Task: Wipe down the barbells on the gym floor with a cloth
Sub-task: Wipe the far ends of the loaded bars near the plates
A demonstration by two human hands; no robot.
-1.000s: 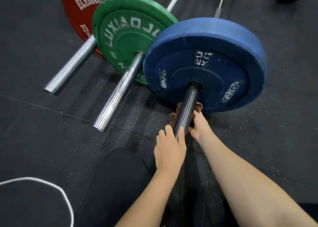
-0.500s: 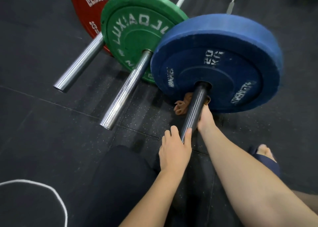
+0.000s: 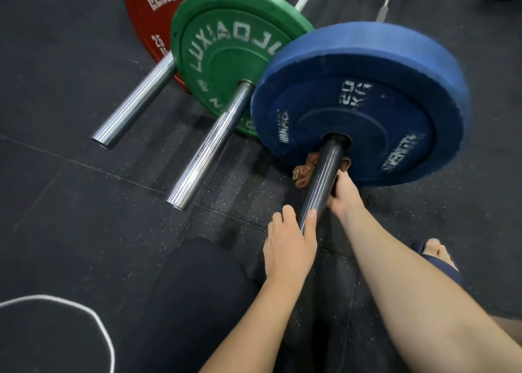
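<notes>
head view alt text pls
The left hand grips the end of a dark barbell sleeve; the right hand holds a brown cloth against it by a blue plate. A green plate and a red plate sit alongside.

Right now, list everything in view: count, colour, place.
blue plate: one, blue, nearest, right.
green plate: one, green, behind it.
red plate: one, red, farthest, top left.
dark sleeve: one, dark grey, through blue plate.
chrome sleeves: two, silver, through green and red plates.
cloth: one, brown, under dark sleeve beside blue plate.
white loop: one, white, floor, bottom left.
foot: one, blue sandal, far right.
left hand: one, grips dark sleeve's end.
right hand: one, holds cloth under dark sleeve.
</notes>
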